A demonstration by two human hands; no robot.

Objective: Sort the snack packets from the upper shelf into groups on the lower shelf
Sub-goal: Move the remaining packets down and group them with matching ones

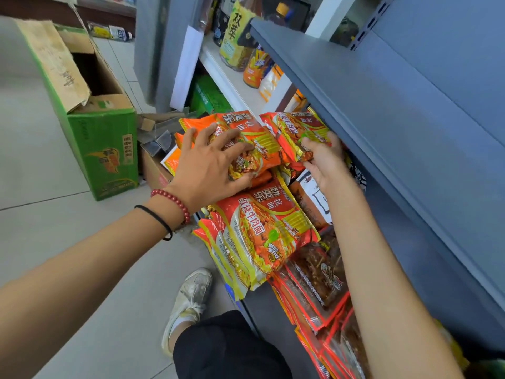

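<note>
An open green cardboard box (103,149) stands on the tiled floor (41,165) near bottled drinks (236,36).

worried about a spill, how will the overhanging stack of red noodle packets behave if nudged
The noodle packet stack probably slides easily: the wrappers look glossy. It seems to jut out over the floor, so a nudge could tip it off. The packets look puffy, so likely light.

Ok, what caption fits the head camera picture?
Left hand holds one noodle packet; right hand grips a second packet.
</note>
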